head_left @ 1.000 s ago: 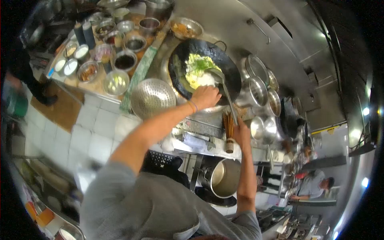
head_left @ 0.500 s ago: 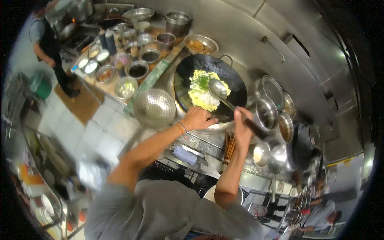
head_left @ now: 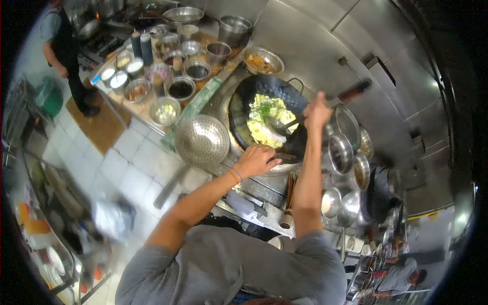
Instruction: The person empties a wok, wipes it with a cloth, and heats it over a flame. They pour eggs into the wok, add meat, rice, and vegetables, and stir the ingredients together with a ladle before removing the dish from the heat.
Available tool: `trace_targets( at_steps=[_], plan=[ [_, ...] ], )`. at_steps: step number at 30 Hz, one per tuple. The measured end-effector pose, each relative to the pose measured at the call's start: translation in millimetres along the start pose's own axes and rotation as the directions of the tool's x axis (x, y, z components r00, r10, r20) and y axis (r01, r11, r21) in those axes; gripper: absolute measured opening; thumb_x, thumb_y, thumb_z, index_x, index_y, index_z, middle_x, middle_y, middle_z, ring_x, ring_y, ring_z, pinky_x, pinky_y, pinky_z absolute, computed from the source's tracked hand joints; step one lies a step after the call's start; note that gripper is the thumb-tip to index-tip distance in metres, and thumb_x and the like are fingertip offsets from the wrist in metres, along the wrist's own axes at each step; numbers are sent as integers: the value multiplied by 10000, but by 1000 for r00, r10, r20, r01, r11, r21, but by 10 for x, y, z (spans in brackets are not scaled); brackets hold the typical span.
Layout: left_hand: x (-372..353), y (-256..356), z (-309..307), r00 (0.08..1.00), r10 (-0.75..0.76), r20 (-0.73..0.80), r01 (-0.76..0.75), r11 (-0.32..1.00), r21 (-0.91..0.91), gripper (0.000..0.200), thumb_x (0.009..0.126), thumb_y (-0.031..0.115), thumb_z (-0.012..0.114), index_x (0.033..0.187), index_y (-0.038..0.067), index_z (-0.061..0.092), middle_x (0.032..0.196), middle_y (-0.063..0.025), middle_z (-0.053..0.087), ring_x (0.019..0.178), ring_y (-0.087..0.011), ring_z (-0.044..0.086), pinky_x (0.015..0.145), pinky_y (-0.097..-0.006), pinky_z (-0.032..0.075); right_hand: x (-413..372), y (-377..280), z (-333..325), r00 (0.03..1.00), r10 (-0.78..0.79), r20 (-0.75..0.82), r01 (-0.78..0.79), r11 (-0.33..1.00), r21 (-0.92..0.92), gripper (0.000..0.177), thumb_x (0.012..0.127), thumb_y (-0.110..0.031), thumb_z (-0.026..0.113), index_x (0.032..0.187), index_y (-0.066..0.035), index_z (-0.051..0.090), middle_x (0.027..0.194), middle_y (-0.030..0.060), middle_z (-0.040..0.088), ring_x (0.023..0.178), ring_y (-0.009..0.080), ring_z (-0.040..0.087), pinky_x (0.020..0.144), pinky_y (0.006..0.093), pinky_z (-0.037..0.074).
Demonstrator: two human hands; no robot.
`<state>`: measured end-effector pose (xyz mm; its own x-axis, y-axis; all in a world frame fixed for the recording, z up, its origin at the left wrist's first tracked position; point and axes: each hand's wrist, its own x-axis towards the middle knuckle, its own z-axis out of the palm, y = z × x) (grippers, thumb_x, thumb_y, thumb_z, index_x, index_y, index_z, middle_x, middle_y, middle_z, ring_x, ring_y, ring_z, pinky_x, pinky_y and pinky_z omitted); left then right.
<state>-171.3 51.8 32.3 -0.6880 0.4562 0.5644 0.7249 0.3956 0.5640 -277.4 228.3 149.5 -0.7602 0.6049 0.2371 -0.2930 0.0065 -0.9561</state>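
Note:
A black wok (head_left: 241, 112) sits on the burner with scrambled egg (head_left: 260, 133), white rice and chopped greens in it. My left hand (head_left: 256, 160) is closed on the wok's near rim, its thumb pointing right; the exact grip is partly hidden. In my right hand (head_left: 317, 114) is the shaft of a ladle, its dark wooden handle (head_left: 354, 92) sticking up to the right. The ladle's bowl (head_left: 278, 127) rests in the egg and rice, blurred by motion.
A perforated strainer (head_left: 202, 141) lies left of the wok. Behind it, a counter holds several bowls of ingredients, such as a dark sauce (head_left: 181, 90). Metal pots (head_left: 339, 154) hang or stand at right. A bamboo brush (head_left: 287, 216) lies nearby. One person (head_left: 63, 56) stands at far left.
My right hand has moved up and to the right, tilting the ladle so its bowl is turned down into the food. My left hand stays at the wok's rim. The view has shifted slightly.

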Motion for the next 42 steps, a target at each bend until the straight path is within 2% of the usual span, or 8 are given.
trace_targets(
  at_steps=[7,9,10,17,20,31,37,42],
  plan=[
    [-311,146,-153,998,9,60,-16,993,120,437,812,248,665,1162,13,546,1100,-139,535,1121,-306,471,1017,-549,300,182,-253,-109,910,-363,-200,411,856,315,376,961,-221,572,612,-127,468,467,-45,395,366,70,359,331,245,258],
    [-286,169,-183,996,10,91,-25,986,165,443,805,229,672,1162,-1,544,1092,-138,537,1113,-309,478,1037,-557,287,1204,975,-380,849,-477,-230,364,841,-401,375,952,-262,564,629,-123,433,467,-33,356,329,69,319,320,255,216],
    [-262,212,-217,999,41,4,-41,981,187,422,812,218,661,1148,-11,547,1056,-136,542,1097,-307,484,1053,-573,268,546,399,-52,993,-113,-34,112,994,-17,339,965,-213,555,660,-74,505,497,-36,399,388,81,348,359,263,268],
    [69,128,-159,998,63,-21,-62,998,32,252,820,201,615,652,17,651,776,-160,616,833,-322,614,745,-411,496,-102,239,219,927,-374,37,337,870,361,386,957,-238,566,634,-128,385,471,-21,336,337,102,290,330,289,222],
    [224,37,-45,993,-18,118,6,995,97,315,826,285,605,666,24,678,695,-167,642,704,-345,643,677,-443,513,-218,-112,344,956,8,293,-53,988,147,356,945,-244,589,660,-118,417,474,-30,339,336,98,294,328,279,223],
    [221,31,-47,940,-142,311,93,982,166,383,853,327,540,652,35,685,675,-207,650,657,-375,652,678,-480,513,65,6,427,983,-39,179,69,984,-164,335,915,-252,606,670,-75,461,514,-10,429,403,112,406,388,281,318],
    [165,-26,-5,944,-155,291,120,984,134,371,852,342,542,686,46,692,707,-211,655,707,-379,653,698,-487,506,534,650,220,802,-592,-79,540,775,-329,408,911,-309,638,685,20,556,552,30,509,495,124,431,482,336,356],
    [192,-47,-125,941,-178,288,197,980,-39,392,846,384,549,691,53,692,695,-219,647,697,-391,647,685,-504,500,-39,-189,349,972,-234,-4,232,964,-130,366,945,-243,580,667,-20,498,526,4,456,428,105,404,417,283,309]
  ],
)
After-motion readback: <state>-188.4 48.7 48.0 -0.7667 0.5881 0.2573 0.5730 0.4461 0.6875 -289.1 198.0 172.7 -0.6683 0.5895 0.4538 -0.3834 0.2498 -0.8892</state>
